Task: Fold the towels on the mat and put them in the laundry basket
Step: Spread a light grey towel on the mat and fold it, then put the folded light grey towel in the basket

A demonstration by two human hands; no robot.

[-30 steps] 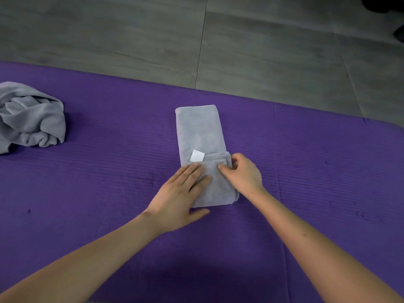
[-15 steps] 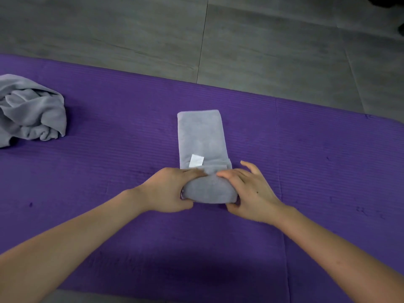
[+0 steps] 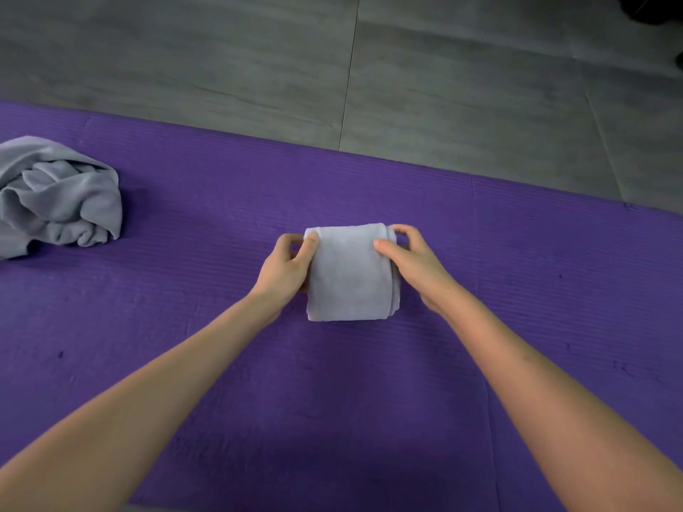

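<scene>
A grey towel [image 3: 349, 275], folded into a small thick rectangle, lies in the middle of the purple mat [image 3: 517, 290]. My left hand [image 3: 286, 266] grips its left edge, thumb on top near the far corner. My right hand [image 3: 414, 258] grips the right edge, thumb on top and fingers curled round the far right corner. A second grey towel [image 3: 59, 197] lies crumpled in a heap at the mat's left side, apart from both hands. No laundry basket is in view.
Grey tiled floor [image 3: 443, 86] runs beyond the mat's far edge. Something dark [image 3: 661, 9] sits at the top right corner of the view. Bare mat stretches to the right of the folded towel and between it and the crumpled one.
The long folded strip has been doubled over away from me into a short rectangle; the white label is now hidden. Both hands moved from the near end to the far corners.
</scene>
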